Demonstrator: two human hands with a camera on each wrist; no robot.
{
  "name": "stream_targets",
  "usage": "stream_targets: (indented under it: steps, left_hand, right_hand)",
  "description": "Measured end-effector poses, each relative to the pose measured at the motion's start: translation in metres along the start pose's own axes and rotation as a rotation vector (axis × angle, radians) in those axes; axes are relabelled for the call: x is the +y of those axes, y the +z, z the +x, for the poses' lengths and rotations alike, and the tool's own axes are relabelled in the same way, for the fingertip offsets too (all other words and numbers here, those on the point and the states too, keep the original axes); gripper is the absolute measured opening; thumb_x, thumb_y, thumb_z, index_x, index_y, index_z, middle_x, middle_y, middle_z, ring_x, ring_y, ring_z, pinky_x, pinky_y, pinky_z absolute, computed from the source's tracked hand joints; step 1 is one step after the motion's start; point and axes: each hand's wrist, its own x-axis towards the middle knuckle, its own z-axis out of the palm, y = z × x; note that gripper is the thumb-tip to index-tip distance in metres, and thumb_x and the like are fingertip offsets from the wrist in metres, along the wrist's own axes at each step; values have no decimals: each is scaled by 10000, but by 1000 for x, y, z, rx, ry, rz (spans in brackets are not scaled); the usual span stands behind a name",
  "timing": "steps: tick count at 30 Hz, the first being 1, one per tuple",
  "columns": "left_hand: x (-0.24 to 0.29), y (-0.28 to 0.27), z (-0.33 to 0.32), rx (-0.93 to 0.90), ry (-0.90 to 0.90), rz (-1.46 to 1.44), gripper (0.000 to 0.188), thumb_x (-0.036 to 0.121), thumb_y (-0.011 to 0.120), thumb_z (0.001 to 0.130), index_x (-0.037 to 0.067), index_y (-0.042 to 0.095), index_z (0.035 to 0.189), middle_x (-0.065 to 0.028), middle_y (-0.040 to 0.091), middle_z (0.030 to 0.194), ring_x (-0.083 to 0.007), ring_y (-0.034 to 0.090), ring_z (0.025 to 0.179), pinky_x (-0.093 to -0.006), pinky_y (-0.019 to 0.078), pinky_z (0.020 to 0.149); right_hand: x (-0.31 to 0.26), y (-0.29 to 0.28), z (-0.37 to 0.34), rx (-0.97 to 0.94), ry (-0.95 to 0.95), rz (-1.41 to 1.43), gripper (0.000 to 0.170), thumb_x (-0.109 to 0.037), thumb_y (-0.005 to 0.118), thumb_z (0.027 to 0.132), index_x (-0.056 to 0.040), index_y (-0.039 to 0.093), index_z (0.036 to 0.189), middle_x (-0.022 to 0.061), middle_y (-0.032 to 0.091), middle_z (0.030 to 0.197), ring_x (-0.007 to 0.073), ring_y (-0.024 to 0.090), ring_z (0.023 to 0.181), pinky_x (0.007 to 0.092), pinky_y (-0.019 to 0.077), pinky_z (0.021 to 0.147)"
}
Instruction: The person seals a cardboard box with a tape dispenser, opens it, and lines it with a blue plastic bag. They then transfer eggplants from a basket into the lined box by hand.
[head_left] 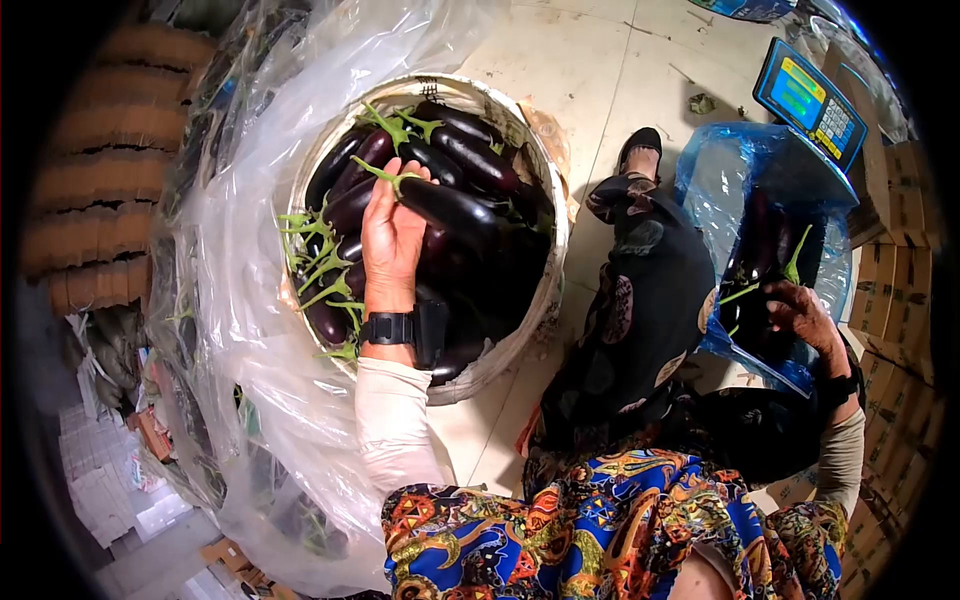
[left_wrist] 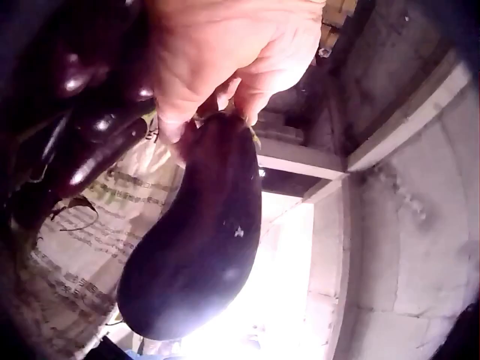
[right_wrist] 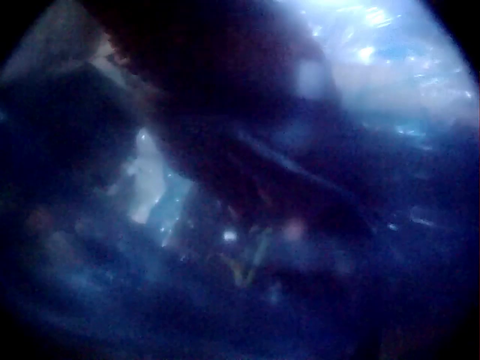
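Note:
In the head view my left hand (head_left: 393, 235) grips a glossy dark eggplant (head_left: 450, 212) near its green stem end, above a round bin (head_left: 558, 250) filled with eggplants. The left wrist view shows the thumb and fingers of this hand (left_wrist: 232, 45) pinching the top of the eggplant (left_wrist: 199, 232), whose thick end hangs down. On the right, my right hand (head_left: 805, 318) hovers with loosely bent fingers at a blue plastic bag (head_left: 715, 165). Several eggplants (head_left: 762, 235) with green stems lie inside that bag. The right wrist view is dark and blurred, with the hand hidden.
A digital scale display (head_left: 808, 100) stands behind the blue bag. Clear plastic sheeting (head_left: 240, 330) drapes along the bin's left side. Stacked cartons (head_left: 900, 300) line the right edge. My leg (head_left: 650, 270) lies between bin and bag, over a tiled floor (head_left: 580, 60).

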Motion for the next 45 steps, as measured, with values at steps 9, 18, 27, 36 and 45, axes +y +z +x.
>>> stream_targets:
  steps: [9,18,27,36,45]
  left_hand:
    - [-93,30,-58,352,-412,45,512,435,504,972,-24,532,1198,-168,664,1005,-311,642,916,-434,516,868]
    - [-1,153,-111,-47,-719,467,368,-3,632,829,-2,529,1183,-144,640,1086,-254,627,1007,-393,508,905]
    - [-28,415,168,-388,-166,409,191,161,577,938,-2,566,1037,-99,611,951,-197,611,912,-326,553,791]
    - [-59,308,103,-248,-275,487,353,82,552,934,-63,496,1251,-217,599,1129,-311,615,1067,-376,545,907]
    - [21,-12,-11,528,-144,582,314,54,561,910,-31,534,1211,-129,665,1002,-209,668,840,-278,554,692]
  right_hand:
    - [-7,1,-5,-5,-22,-65,294,-109,634,902,29,591,1159,82,624,812,131,610,694,286,519,640]
    - [4,5,-9,11,-197,-457,344,-298,666,871,-68,636,1125,214,670,899,395,639,900,432,518,771]
    - [-2,11,-13,-60,-230,-612,387,-334,595,906,-64,573,1182,207,674,884,406,646,880,467,521,757]
    - [-5,9,-18,31,-212,-781,380,-323,641,863,-75,570,1143,182,651,964,390,650,870,463,528,751]
    - [-23,-1,-25,9,-203,-603,381,-167,649,855,-28,554,1198,202,594,1089,401,520,1103,444,416,929]
